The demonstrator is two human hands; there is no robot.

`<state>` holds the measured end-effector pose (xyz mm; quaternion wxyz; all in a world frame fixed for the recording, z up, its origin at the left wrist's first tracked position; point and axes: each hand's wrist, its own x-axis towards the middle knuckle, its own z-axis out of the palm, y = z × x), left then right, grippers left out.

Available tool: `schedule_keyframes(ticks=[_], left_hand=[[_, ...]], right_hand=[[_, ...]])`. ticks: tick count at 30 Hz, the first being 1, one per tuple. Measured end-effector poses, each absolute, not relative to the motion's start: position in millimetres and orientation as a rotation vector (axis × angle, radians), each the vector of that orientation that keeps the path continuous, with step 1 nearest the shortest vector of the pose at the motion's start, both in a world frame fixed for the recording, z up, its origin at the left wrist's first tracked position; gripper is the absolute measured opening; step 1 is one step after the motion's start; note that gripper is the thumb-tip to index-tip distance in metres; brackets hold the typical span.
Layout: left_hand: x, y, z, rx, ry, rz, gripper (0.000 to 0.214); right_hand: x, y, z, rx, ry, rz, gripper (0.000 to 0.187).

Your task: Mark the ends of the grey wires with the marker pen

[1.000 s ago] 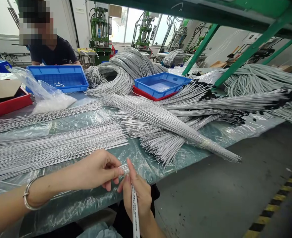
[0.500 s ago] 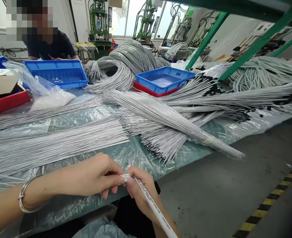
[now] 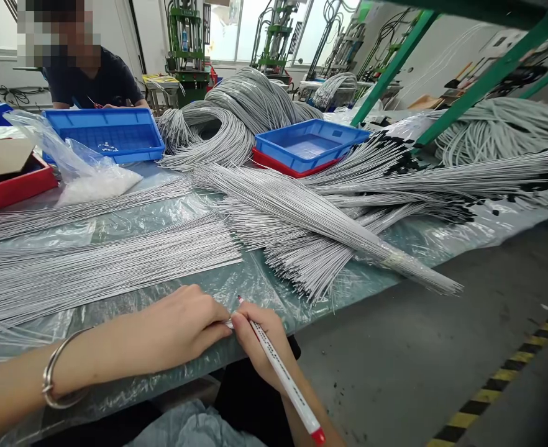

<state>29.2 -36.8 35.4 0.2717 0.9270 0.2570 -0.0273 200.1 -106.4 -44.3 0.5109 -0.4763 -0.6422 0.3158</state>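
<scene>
My right hand (image 3: 258,343) grips a white pen with a red end (image 3: 283,375), its tip pointing up toward the table edge. My left hand (image 3: 181,328), a silver bangle (image 3: 56,371) on its wrist, is closed in a pinch against the pen's tip, fingers meeting the right hand's fingers over a small clear piece that I cannot make out. Both hands rest at the near edge of the table, on its clear plastic sheet (image 3: 250,282). Just beyond them lie flat bundles of thin grey-white wires (image 3: 106,264).
More wire bundles (image 3: 320,223) fan across the table, with coils (image 3: 237,118) behind. Blue trays (image 3: 309,144) (image 3: 104,131), a red tray (image 3: 15,186) and a plastic bag (image 3: 85,177) stand at the back. A person in a dark shirt (image 3: 92,81) works opposite. Green frame legs (image 3: 483,84) rise on the right.
The pen has swung from upright to slanting down-right, showing its red end. Both hands have drawn together and lowered onto the table edge, the left hand's pinch closing on the pen's tip.
</scene>
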Motion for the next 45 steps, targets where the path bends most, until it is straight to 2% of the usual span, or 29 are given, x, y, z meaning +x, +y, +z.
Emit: schedule_keyframes(ticks=[9,17,21,22,26,29,32,35,38,42,45], left_hand=[[35,-32,52,2.098,0.613,-0.194,0.032],[37,-27,51,1.840,0.613,-0.202,0.029],[37,-21,54,1.724,0.616,-0.174,0.030],[36,-20,54,1.702,0.612,-0.168,0.030],[35,-16,54,1.659,0.608,-0.145,0.030],[34,-15,54,1.657,0.599,-0.144,0.031],[37,-13,49,1.660,0.606,-0.149,0.031],[44,-8,31,1.684,0.627,-0.187,0.035],[52,-2,5,1.650,0.623,-0.274,0.037],[58,3,-16,1.584,0.583,-0.292,0.039],[59,5,-17,1.588,0.601,-0.305,0.037]], right_hand=[[205,-106,-43,-1.057,-1.578,0.910,0.036],[201,-106,-41,-1.041,-1.560,0.576,0.042],[199,-114,-53,-1.136,-1.289,0.415,0.027],[197,-116,-56,-1.120,-1.304,0.378,0.028],[187,-119,-61,-1.005,-1.537,0.178,0.060],[183,-118,-61,-1.051,-1.576,0.032,0.065],[189,-118,-60,-1.099,-1.636,0.016,0.057],[202,-120,-60,-1.103,-1.482,0.188,0.042],[210,-123,-66,-1.055,-1.146,0.363,0.043],[213,-125,-78,-1.188,-1.224,0.337,0.013],[213,-124,-80,-1.272,-1.332,0.279,0.008]])
